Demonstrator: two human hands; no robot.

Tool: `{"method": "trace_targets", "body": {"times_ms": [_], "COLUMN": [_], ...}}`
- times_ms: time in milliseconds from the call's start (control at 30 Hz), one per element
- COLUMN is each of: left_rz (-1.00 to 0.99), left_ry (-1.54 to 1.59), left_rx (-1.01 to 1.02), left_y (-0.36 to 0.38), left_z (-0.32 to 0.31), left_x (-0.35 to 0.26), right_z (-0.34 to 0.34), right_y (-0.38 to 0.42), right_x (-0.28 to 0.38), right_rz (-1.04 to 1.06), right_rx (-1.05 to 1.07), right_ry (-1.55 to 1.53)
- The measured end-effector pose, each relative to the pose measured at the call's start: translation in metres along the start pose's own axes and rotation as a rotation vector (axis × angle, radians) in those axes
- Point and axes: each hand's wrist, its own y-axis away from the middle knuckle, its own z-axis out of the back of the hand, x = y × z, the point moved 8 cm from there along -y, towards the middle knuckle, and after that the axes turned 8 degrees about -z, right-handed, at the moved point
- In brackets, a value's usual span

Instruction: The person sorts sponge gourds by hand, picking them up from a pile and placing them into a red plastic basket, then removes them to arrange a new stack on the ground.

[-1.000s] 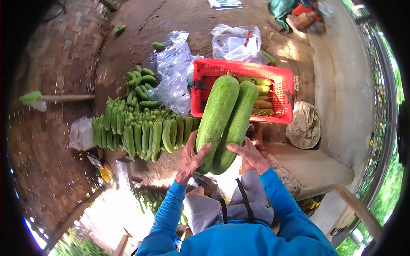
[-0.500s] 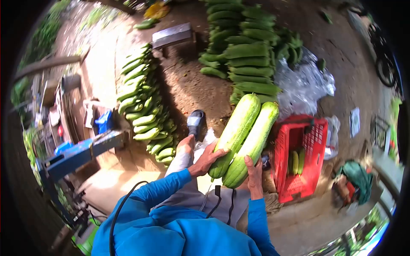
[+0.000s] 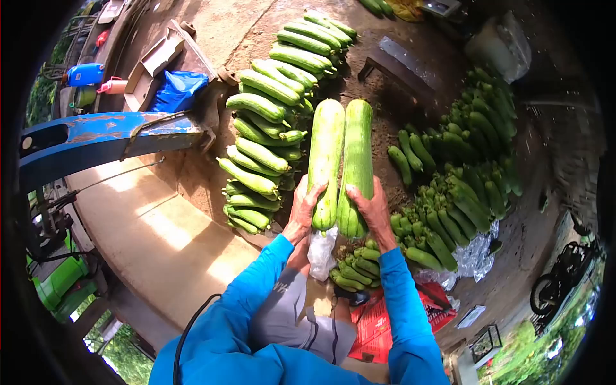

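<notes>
Two long pale-green gourds point(image 3: 326, 160) stretch away from me side by side in mid-air, close together. My left hand point(image 3: 301, 210) is wrapped round the near end of the left one, thumb on top. The near part of the right gourd point(image 3: 358, 154) is gripped by my right hand point(image 3: 374, 213), its thumb also on top. Just beyond my left hand lies a long stacked row of gourds point(image 3: 260, 153) on the ground. A crumpled clear plastic bag point(image 3: 322, 253) shows below the held pair.
More gourds point(image 3: 468, 202) are heaped on the right, with clear plastic sheeting point(image 3: 478, 256) beside them. A red crate point(image 3: 372, 327) stands by my right arm, partly hidden. A low bench point(image 3: 404, 64) is ahead, and a blue metal beam point(image 3: 109, 138) juts in from the left.
My view and body have turned left, toward the left row of gourds. The two gourds, still in my hands, have swung toward it. The red crate now sits lower, partly behind my right arm.
</notes>
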Motion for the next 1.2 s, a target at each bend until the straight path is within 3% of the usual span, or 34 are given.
{"method": "trace_targets", "body": {"times_ms": [33, 67, 333, 433, 500, 533, 567, 633, 667, 767, 800, 867, 900, 1067, 1200], "left_rz": [-0.044, -0.084, -0.363, -0.413, -0.34, -0.335, -0.329, -0.319, -0.292, -0.301, -0.324, -0.252, -0.181, -0.017, 0.138], "left_ry": [-0.02, 0.004, -0.088, -0.031, -0.092, -0.093, -0.091, -0.176, -0.178, -0.32, -0.435, -0.418, -0.295, -0.258, -0.448], "left_rx": [-0.047, -0.082, -0.339, -0.42, -0.426, -0.439, -0.452, -0.472, -0.356, -0.112, 0.0, 0.164, 0.262, 0.548, 0.664], "left_y": [-0.024, -0.051, -0.247, -0.292, -0.323, -0.333, -0.34, -0.334, -0.34, -0.338, -0.31, -0.254, -0.22, -0.101, -0.069], "left_z": [0.005, 0.008, 0.036, 0.051, 0.064, 0.069, 0.071, 0.071, 0.072, 0.062, 0.049, 0.023, 0.015, 0.002, 0.009], "left_x": [-0.003, -0.008, -0.042, -0.052, -0.046, -0.042, -0.043, -0.064, -0.066, -0.064, -0.084, -0.066, -0.057, 0.036, 0.042], "right_z": [-0.007, -0.015, -0.08, -0.107, -0.127, -0.139, -0.15, -0.158, -0.171, -0.188, -0.189, -0.192, -0.194, -0.204, -0.202], "right_y": [-0.032, -0.055, -0.258, -0.321, -0.347, -0.357, -0.382, -0.415, -0.396, -0.429, -0.466, -0.54, -0.492, -0.482, -0.466], "right_x": [0.018, 0.041, 0.155, 0.175, 0.186, 0.193, 0.184, 0.197, 0.214, 0.203, 0.183, 0.123, 0.142, 0.139, 0.141], "right_rz": [0.089, 0.022, 0.229, 0.334, 0.434, 0.5, 1.018, 0.584, 0.433, 0.49, 0.483, 0.484, 0.285, 0.354, 0.512], "right_rx": [0.022, 0.036, 0.105, 0.093, 0.23, 0.261, 0.242, 0.147, 0.195, 0.274, 0.266, 0.275, 0.095, -0.041, -0.076], "right_ry": [0.101, 0.112, 0.534, 0.697, 0.758, 0.758, 1.044, 0.895, 1.024, 1.15, 1.148, 1.306, 1.405, 1.445, 1.375]}}
